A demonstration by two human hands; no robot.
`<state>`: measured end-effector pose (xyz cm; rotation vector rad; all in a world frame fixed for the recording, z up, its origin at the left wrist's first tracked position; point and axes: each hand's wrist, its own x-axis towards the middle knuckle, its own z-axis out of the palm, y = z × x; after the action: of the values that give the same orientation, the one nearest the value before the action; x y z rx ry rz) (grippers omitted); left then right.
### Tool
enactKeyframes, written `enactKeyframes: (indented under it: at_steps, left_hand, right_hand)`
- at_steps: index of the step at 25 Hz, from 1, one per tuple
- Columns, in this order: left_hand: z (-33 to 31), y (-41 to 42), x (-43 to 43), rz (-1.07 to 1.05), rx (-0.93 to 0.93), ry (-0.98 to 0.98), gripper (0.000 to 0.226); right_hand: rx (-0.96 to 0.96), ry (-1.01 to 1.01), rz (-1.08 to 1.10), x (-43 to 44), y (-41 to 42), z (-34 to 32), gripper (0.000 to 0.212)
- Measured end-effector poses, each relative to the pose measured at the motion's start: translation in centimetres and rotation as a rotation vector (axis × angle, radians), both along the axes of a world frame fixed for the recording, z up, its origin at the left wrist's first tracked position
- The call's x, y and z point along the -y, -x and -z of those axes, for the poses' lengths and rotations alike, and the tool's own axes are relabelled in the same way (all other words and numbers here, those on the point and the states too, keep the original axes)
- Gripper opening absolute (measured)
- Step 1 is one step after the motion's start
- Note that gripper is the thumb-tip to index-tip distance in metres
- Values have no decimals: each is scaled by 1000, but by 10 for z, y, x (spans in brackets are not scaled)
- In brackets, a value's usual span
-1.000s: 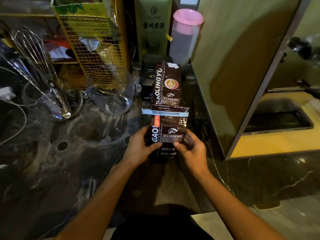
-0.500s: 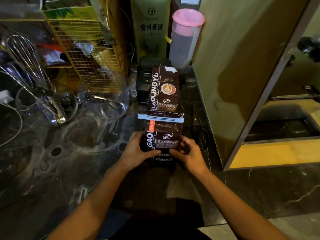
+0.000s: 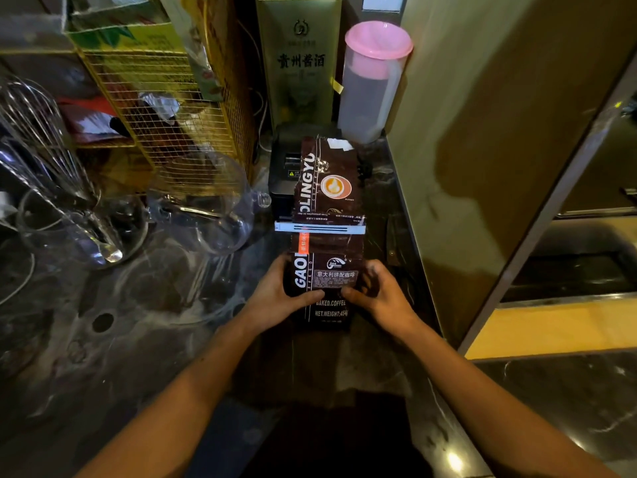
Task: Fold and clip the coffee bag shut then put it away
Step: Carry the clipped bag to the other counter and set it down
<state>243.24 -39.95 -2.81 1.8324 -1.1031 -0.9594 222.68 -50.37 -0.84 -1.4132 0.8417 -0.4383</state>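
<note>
While your left hand (image 3: pixel 275 291) grips the left edge of the brown coffee bag (image 3: pixel 324 236), fingers wrapped behind it and thumb pressed flat across the front, your right hand (image 3: pixel 375 294) mirrors it on the right edge, thumb tip on the label and fingers curled around the side. Both hands are clamped on the lower part of the bag, which stands on the dark marble counter (image 3: pixel 103 339), its base close to you. A white bag clip (image 3: pixel 320 228) runs straight across the bag above your hands, and the flattened upper section rises past the clip, leaning back toward a small black device (image 3: pixel 284 167); whether they touch is hard to tell in this dim light. Behind that stand a tall gold box (image 3: pixel 300 63) and a frosted pitcher with a pink lid (image 3: pixel 372 81). To your left sit a glass jug (image 3: pixel 206 205), a wire whisk (image 3: pixel 44 139) and a gold wire rack (image 3: pixel 165 108).
</note>
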Motion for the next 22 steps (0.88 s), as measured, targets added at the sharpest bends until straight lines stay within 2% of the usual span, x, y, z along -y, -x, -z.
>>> enactKeyframes:
  at_steps: [6,14,18,22]
  left_hand:
    - [-4,3,6,4,22,31,76]
    - [-4,-3,19,-60,61,128,87]
    - [0,0,17,-119,75,94,93]
    - [-3,2,14,-116,61,119,89]
  right_hand:
    - [13,-66,1,9,-4,7,42]
    - [-59,100,-69,35,-24,-1,53]
    - [-81,101,-104,36,-24,-1,58]
    - [-89,114,-121,33,-21,-3,70]
